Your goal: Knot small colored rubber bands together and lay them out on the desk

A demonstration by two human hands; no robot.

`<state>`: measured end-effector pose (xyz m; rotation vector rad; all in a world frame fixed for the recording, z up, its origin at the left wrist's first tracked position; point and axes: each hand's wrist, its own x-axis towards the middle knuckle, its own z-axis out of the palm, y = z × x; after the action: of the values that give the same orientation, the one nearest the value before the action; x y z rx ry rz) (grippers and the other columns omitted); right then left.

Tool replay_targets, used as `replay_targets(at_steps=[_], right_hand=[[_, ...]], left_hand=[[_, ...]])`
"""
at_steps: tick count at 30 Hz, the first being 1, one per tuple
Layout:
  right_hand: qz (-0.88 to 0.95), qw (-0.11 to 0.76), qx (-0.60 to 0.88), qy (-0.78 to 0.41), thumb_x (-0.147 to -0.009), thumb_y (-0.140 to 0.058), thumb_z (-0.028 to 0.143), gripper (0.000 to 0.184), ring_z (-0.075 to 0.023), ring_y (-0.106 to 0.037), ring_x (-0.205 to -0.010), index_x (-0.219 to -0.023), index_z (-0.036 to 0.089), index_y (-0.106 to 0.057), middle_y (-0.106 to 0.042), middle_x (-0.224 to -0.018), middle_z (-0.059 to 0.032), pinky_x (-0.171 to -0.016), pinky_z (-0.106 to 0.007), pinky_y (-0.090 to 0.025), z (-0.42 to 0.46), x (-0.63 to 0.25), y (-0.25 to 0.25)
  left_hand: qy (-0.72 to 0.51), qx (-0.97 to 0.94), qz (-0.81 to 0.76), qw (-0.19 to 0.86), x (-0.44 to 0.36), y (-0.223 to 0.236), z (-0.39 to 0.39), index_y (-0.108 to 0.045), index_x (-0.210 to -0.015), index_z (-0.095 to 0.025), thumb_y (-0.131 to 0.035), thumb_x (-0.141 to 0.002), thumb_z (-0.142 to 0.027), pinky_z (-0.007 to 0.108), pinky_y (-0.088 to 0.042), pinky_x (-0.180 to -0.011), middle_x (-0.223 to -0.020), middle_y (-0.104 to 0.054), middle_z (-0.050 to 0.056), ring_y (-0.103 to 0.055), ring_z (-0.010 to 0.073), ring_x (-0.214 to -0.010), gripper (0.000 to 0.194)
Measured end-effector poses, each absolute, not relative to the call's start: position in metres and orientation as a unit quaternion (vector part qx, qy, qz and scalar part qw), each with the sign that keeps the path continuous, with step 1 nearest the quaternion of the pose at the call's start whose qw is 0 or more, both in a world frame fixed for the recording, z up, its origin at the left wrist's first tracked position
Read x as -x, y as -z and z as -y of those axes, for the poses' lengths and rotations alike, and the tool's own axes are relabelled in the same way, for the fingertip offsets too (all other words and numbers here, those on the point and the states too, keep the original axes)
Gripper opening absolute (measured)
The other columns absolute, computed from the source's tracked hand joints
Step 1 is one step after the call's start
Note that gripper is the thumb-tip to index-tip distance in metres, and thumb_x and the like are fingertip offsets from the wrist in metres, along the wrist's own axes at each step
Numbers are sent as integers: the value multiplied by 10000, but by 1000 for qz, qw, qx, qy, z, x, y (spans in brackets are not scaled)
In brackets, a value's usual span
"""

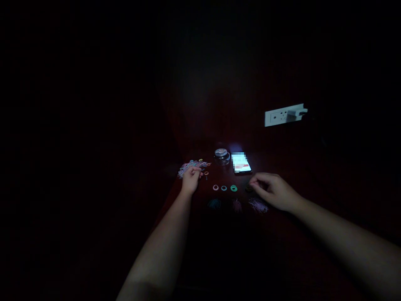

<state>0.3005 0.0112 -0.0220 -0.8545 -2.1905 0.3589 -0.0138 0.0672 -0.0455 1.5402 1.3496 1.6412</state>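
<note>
My left hand [191,179] is at the near right side of a mixed heap of thin coloured strands and small rings [189,166], its fingers curled together. An orange ring [206,173] lies just right of its fingertips. My right hand [277,190] has thumb and fingers pinched together beside a dark yellowish ring [248,189]; whatever they hold, if anything, is too small to make out. Left of that ring lie a green ring [233,188], a blue ring [224,188] and a pink ring [215,188] in a row. Below them are teal strands [214,204], pink strands [237,205] and purple strands [258,205].
A clear jar with a patterned lid [221,156] stands behind the rings. Right of it, a phone with a lit screen [242,163] leans or lies on the dark tabletop. A wall socket [284,115] holds a white plug. The surroundings are very dark.
</note>
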Motion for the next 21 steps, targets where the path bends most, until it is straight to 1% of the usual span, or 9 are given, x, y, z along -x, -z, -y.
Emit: replay_targets(at_steps=[5,7,9,12,16,21], right_hand=[[852,389,322,-139,-893,-529,264,140,-133,-516,-619,-832,178,-621,-566,-682,-4,-588,-254,-405,-9,-298,20],[849,392,323,-145,-885,-549,275,131,-132,-520,-620,-886,175,-635,-568,-692,-3,-583,-252,-404,-6,-296,18],[847,393,326,-149,-879,-571,293,153,-130,-520,-619,-941,173,-644,-572,-704,-3,-578,-251,-403,-3,-294,15],[847,395,323,-150,-884,-574,309,164,-127,-517,-620,-931,173,-653,-577,-707,-6,-577,-249,-398,-1,-292,13],[845,395,327,-152,-904,-536,285,183,-121,-506,-597,-827,172,-657,-580,-679,-8,-560,-249,-379,-2,-291,15],[848,386,326,-161,-879,-573,294,151,-123,-511,-590,-866,174,-664,-581,-676,-2,-551,-251,-379,-3,-293,16]], left_hand=[[-552,-643,-463,261,-31,26,-40,-616,-772,-151,-656,-768,-304,215,-437,-576,-649,-639,7,-564,108,-579,159],[-492,-719,-432,232,-55,19,-26,-621,-824,-149,-613,-805,-267,196,-420,-546,-668,-638,5,-547,96,-572,120],[-451,-771,-402,199,-74,14,-14,-636,-840,-151,-598,-812,-235,183,-417,-543,-687,-635,3,-548,89,-587,97],[-406,-817,-374,167,-89,11,-3,-652,-839,-159,-576,-825,-219,178,-411,-534,-693,-634,-2,-536,81,-579,98],[-399,-826,-368,152,-91,10,-1,-652,-834,-161,-575,-823,-206,175,-424,-534,-691,-640,-5,-546,81,-579,89],[-402,-826,-366,149,-89,8,-1,-649,-847,-161,-581,-823,-198,178,-450,-559,-712,-656,-2,-575,87,-607,81]])
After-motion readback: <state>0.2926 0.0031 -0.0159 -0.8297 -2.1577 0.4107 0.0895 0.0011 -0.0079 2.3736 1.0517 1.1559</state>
